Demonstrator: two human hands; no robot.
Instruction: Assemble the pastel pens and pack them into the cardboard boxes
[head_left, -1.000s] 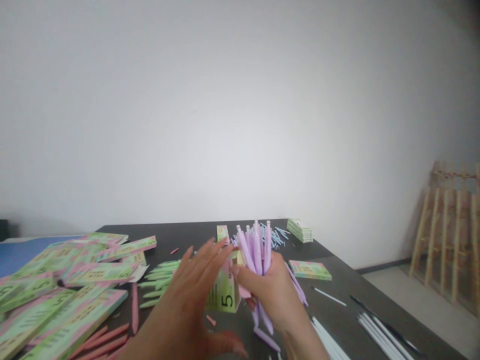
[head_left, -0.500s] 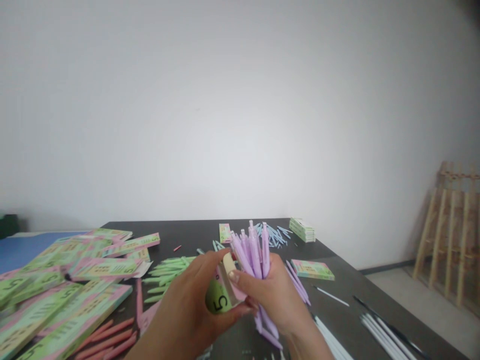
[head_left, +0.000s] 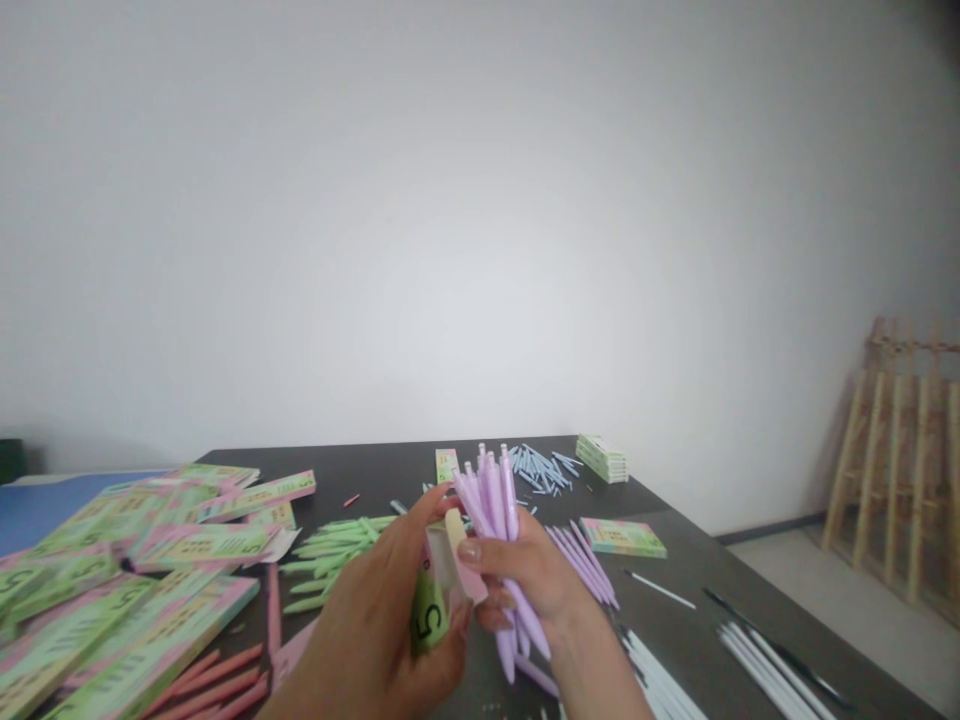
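My left hand (head_left: 375, 620) is closed around a small green and pink carton (head_left: 429, 612), whose near end stands open with its flap out. In my right hand (head_left: 551, 585) is a bunch of purple pens (head_left: 491, 500), gripped around the middle with their upper ends fanned. The right thumb presses on the carton's pink flap (head_left: 471, 582), so both hands meet there. Below the right hand, another purple pen (head_left: 536, 675) shows on the table, partly covered. More purple pens (head_left: 581, 565) lie to the right of the hands.
Flat cartons (head_left: 150, 620) are heaped at left, near green pens (head_left: 330, 555) and red pens (head_left: 217, 685). Blue pieces (head_left: 544, 470), stacked cartons (head_left: 600, 458) and a single carton (head_left: 626, 537) lie farther off. White sticks (head_left: 769, 670) are near the right table edge.
The bunch of purple pens has tilted and shifted slightly left with my right hand. The carton has turned a little, and its open end shows more.
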